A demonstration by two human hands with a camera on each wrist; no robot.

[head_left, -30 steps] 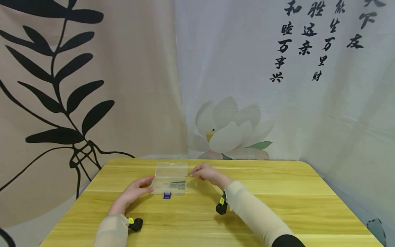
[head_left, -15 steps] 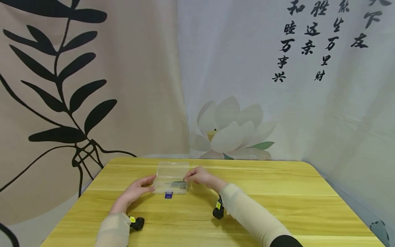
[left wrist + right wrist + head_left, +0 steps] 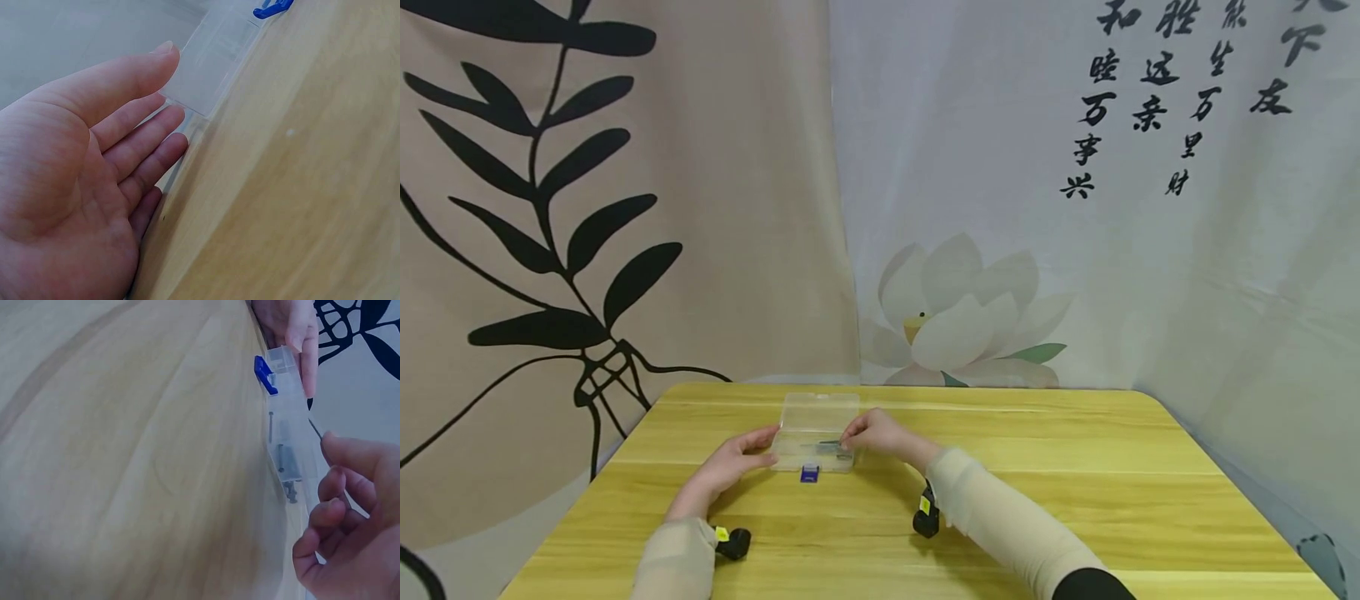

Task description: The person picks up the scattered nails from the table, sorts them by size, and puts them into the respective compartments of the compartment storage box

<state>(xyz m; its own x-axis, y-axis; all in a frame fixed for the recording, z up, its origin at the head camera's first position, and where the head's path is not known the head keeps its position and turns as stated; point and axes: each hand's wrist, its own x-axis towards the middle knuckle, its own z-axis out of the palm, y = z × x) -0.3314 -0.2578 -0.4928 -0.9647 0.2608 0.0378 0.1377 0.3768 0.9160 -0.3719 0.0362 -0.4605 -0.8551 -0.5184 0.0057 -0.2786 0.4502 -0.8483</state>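
Observation:
A clear plastic box (image 3: 792,460) lies on the table with its lid (image 3: 820,412) raised at the back and a blue latch (image 3: 808,474) at its front. Several thin dark nails (image 3: 280,457) lie inside, mostly toward the right end. My left hand (image 3: 735,463) holds the box's left end, thumb at the front corner and fingers toward the hinge side. Over the right end, my right hand (image 3: 880,435) pinches a thin, pointed nail (image 3: 315,429) between thumb and index finger. The nail's other end is hidden by the fingers.
The yellow wooden table (image 3: 1045,500) extends around the box, with its far edge close behind the raised lid. A patterned curtain (image 3: 760,208) hangs beyond. Small black cameras are strapped at both wrists.
My right hand has moved left and slightly down, from beside the box to over its right end, with the nail pinched. My left hand stays at the left end.

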